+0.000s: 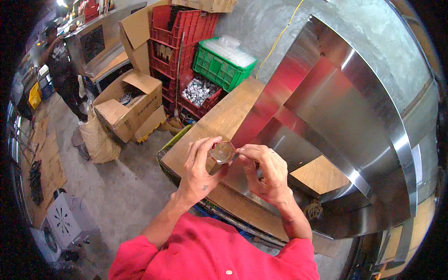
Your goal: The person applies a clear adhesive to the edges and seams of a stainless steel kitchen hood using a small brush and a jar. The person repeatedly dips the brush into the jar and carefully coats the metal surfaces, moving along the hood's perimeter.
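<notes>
In front of my chest, above the edge of the wooden tabletop (196, 140), I hold a small round thing with a reddish rim and a brownish, see-through middle; it looks like a roll of clear tape (223, 152). My left hand (199, 163) is closed round its left side, fingers over the top and thumb below. At its right edge, the thumb and forefinger of my right hand (265, 169) are pinched together, touching the rim. Whether a loose end lies between those fingertips is too small to tell. Right beside my right hand lies a large shiny steel panel frame (326, 98).
Red crates (175, 65) are stacked behind the table, with a green crate (224, 63) of clear plastic items beside them. An open cardboard box (133, 109) and a woven sack (98, 140) stand on the left floor. Farther back stands another person (65, 70). A white metal unit (70, 217) sits lower left.
</notes>
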Tool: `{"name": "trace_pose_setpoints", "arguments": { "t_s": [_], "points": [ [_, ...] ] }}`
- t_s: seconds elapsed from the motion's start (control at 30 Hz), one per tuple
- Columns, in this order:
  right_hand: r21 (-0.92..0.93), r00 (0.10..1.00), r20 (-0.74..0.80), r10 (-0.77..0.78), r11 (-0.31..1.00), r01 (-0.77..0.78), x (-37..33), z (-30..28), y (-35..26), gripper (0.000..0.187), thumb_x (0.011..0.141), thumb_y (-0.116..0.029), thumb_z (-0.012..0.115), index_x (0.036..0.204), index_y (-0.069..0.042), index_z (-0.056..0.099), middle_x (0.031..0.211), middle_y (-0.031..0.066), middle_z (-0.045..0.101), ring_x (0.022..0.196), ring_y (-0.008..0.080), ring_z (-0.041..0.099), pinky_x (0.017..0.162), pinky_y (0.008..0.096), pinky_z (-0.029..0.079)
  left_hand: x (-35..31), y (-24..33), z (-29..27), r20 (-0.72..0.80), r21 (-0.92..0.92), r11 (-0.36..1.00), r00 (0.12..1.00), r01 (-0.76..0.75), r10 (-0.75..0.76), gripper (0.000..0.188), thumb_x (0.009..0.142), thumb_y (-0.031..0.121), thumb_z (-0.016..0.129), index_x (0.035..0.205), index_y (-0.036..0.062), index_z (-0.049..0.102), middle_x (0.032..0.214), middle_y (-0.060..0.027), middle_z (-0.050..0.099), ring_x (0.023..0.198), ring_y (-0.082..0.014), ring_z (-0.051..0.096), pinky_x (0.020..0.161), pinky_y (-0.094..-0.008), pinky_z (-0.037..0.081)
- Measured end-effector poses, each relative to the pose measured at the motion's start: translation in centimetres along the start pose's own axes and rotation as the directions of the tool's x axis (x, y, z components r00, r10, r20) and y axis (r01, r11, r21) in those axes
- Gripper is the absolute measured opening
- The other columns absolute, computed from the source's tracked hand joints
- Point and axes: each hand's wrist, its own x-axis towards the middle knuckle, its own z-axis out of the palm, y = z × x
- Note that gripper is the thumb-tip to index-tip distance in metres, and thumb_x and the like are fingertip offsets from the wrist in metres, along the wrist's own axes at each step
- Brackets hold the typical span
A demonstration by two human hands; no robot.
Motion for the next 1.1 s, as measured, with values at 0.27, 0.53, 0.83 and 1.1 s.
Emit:
{"name": "trace_pose_setpoints", "arguments": {
  "t_s": [0.27,0.53,0.83,1.1],
  "points": [
    [0.006,0.999,0.033,0.033,0.999,-0.034,-0.5,0.2,-0.2,0.024,0.093,0.005,0.075,0.113,-0.003,0.067,0.108,0.0137,0.077,0.086,0.0247,0.075,0.069,0.0328,0.059,-0.3,0.6,0.4,0.003,-0.006,1.000,1.000,0.003,-0.003,0.069,0.076,0.003,0.088,0.139,0.0022,0.060,0.129,-0.0185,0.063,0.117,-0.0388,0.061,0.099,-0.0465,0.052],
    [-0.252,0.818,-0.456,-0.350,0.933,0.258,7.7,-5.8,3.5,0.007,0.109,-0.001,0.054,0.115,-0.001,0.050,0.098,0.0170,0.067,0.086,0.0248,0.070,0.075,0.0359,0.058,-0.1,0.3,1.4,0.011,0.027,0.997,0.998,0.068,-0.068,0.062,0.083,0.017,0.090,0.137,0.0034,0.060,0.127,-0.0160,0.065,0.116,-0.0340,0.063,0.095,-0.0417,0.055],
    [-0.273,0.709,-0.603,-0.366,0.929,0.248,15.6,-9.2,7.8,0.011,0.111,-0.006,0.053,0.115,0.001,0.046,0.107,0.0217,0.070,0.087,0.0170,0.070,0.077,0.0301,0.059,-0.9,0.5,1.2,0.040,0.025,0.997,0.996,0.080,-0.081,0.062,0.083,0.009,0.087,0.137,0.0012,0.059,0.126,-0.0181,0.062,0.114,-0.0345,0.062,0.092,-0.0414,0.057],
    [-0.313,0.744,-0.545,-0.387,0.917,0.248,15.4,-9.4,8.5,0.011,0.110,-0.002,0.055,0.116,0.001,0.047,0.111,0.0198,0.072,0.087,0.0158,0.072,0.079,0.0279,0.060,-1.2,0.4,0.8,0.036,0.030,0.991,0.991,0.127,-0.128,0.063,0.083,0.009,0.087,0.138,0.0004,0.058,0.126,-0.0183,0.062,0.114,-0.0346,0.061,0.093,-0.0418,0.057]
  ]
}}
